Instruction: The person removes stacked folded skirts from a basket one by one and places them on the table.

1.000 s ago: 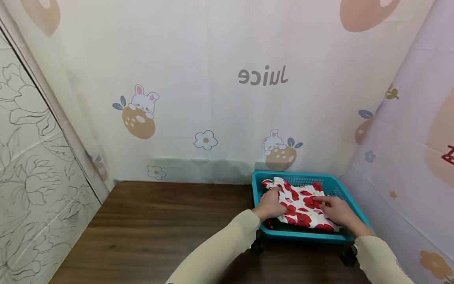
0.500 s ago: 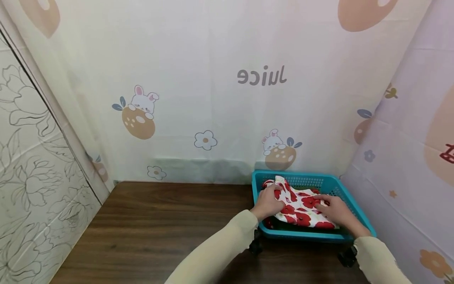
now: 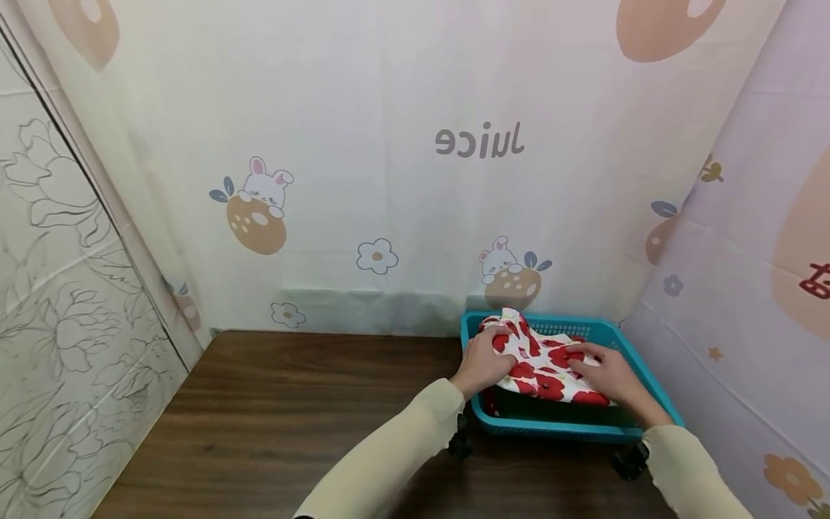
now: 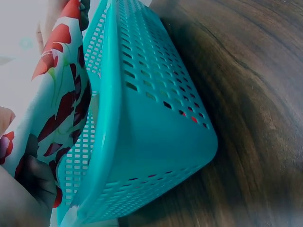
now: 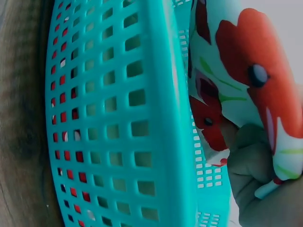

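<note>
A folded white cloth printed with big red flowers (image 3: 547,371) is held between my two hands, over a teal plastic basket (image 3: 564,431) with perforated sides. My left hand (image 3: 481,364) grips the cloth's left end, thumb on the near side. At the other end, my right hand (image 3: 609,375) pinches it; in the right wrist view its fingers (image 5: 251,151) curl around the lower edge. From the left wrist, the cloth (image 4: 61,94) stands above the basket's rim. The cloth hides much of the basket's inside, where dark green and some red show beneath it.
The basket stands on a dark wooden table (image 3: 292,418), at its back right corner. Curtains with a printed pattern (image 3: 389,180) rise behind and to the right. Red and white patches show through the basket's lower holes.
Both hands have raised the flowered cloth upward in the basket. Its front edge has come up from near the front rim, baring more of the dark green inside.
</note>
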`<state>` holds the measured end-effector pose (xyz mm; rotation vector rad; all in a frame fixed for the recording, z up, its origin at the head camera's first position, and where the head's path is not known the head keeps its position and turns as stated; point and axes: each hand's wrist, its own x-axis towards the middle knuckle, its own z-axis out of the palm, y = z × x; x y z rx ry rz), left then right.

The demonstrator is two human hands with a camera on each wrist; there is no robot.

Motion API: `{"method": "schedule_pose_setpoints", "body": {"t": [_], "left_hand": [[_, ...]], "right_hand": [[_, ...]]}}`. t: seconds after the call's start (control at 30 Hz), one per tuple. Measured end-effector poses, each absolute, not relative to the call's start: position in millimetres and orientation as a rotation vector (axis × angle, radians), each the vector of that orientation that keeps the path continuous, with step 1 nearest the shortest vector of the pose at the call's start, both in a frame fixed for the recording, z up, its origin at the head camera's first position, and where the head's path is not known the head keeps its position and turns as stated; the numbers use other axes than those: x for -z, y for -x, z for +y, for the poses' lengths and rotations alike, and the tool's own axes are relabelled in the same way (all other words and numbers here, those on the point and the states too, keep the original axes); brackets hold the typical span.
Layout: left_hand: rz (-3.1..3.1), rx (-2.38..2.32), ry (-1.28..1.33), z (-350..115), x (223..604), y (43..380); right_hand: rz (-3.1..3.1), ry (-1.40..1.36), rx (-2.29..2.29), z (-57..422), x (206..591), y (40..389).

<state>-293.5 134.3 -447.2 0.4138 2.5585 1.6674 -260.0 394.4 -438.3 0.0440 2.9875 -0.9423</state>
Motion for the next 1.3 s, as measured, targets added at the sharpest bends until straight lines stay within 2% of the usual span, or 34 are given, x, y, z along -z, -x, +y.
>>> {"method": "schedule_pose_setpoints", "body": {"t": [0.5, 0.87, 1.3], "left_hand": [[2.65, -1.701, -0.453, 112.0, 444.6, 301.4], [2.63, -1.791, -0.427, 80.3, 445.3, 309.7], [2.65, -1.883, -0.379, 38.1, 458.4, 310.5]], "right_hand": [[3.046, -0.113, 0.962, 366.2, 434.3, 267.0], [3.089, -0.142, 1.087, 332.0, 424.0, 280.4], [3.029, -0.079, 1.255, 294.9, 428.8, 290.7]]}}
